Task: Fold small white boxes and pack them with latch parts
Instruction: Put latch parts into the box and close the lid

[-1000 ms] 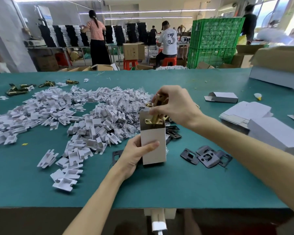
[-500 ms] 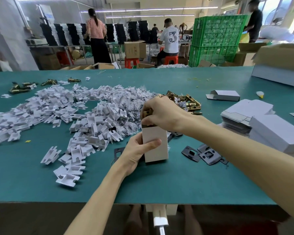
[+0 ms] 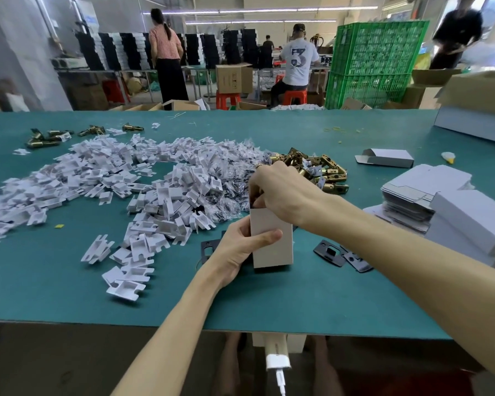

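- Left hand (image 3: 235, 252) grasps the small white box (image 3: 272, 244): thumb lies across the front face, fingers wrap behind the left edge.
- Box stands upright on the green table (image 3: 69, 281), at the middle of the view and near the front edge; its top end is open.
- Right hand (image 3: 280, 192) sits over the box mouth, knuckles up, fingers curled down into the opening (fingertips are hidden, so it cannot be told whether they clasp a part or only press).
- Brass latch parts (image 3: 326, 170) lie in a loose heap just behind the right hand, with scraps of white among them.
- Black strike plates (image 3: 330, 252) lie flat to the right of the box, several overlapping; one more black plate (image 3: 207, 247) shows partly under the left hand.
- White plastic inserts (image 3: 112, 181) spread in a wide pile over the left half of the table, a few strays nearer the front edge.
- Clear small bags (image 3: 229, 204) lie between the insert pile and the box; contents too small to tell.
- Flat box blanks (image 3: 412, 195) are stacked at the right, beside the right forearm.
- One folded box (image 3: 385, 158) lies on its side further back on the right, end flap open.
- A few more brass latches (image 3: 43, 138) sit at the far left of the table.
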